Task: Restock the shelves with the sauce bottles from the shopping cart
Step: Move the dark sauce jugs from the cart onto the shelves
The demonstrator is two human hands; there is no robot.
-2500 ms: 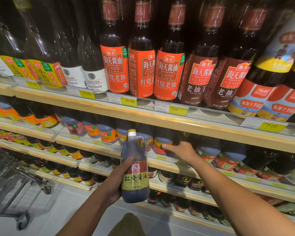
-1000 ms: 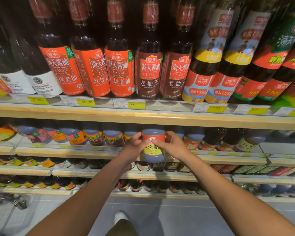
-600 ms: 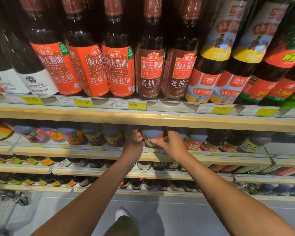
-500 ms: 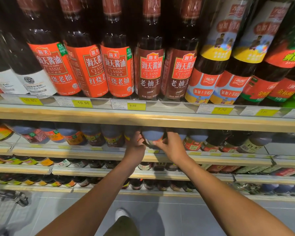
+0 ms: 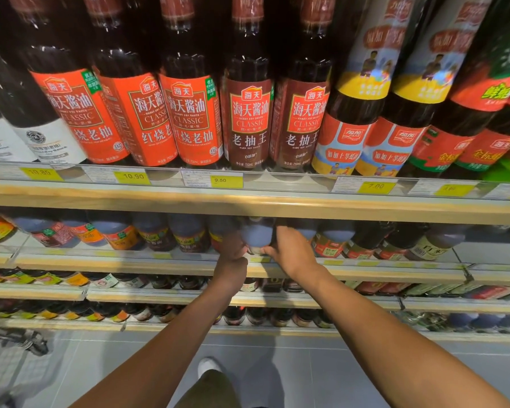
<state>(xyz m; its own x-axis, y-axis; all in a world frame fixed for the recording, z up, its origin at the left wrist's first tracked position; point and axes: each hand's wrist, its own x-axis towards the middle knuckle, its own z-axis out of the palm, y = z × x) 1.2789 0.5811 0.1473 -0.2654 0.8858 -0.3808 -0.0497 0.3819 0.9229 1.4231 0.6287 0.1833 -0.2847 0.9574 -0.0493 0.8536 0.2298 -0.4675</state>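
Note:
A dark sauce bottle point(image 5: 256, 234) stands in the front row of the second shelf point(image 5: 147, 262), its top hidden under the wooden shelf above. My left hand point(image 5: 231, 260) holds its left side with curled fingers. My right hand point(image 5: 292, 251) grips its right side and base. Only the bottle's dark shoulder and a strip of label show between my hands. Similar bottles stand close on both sides of it.
The upper shelf point(image 5: 248, 204) carries tall soy sauce bottles point(image 5: 248, 113) and yellow price tags point(image 5: 226, 181). Two lower shelves hold more bottles. Part of the shopping cart point(image 5: 9, 357) shows at the bottom left on the grey tiled floor. My shoe point(image 5: 208, 366) is below.
I carried the bottle from in front of the shelves with my left hand, my right hand joined it, and both pushed it deeper into the second shelf's row.

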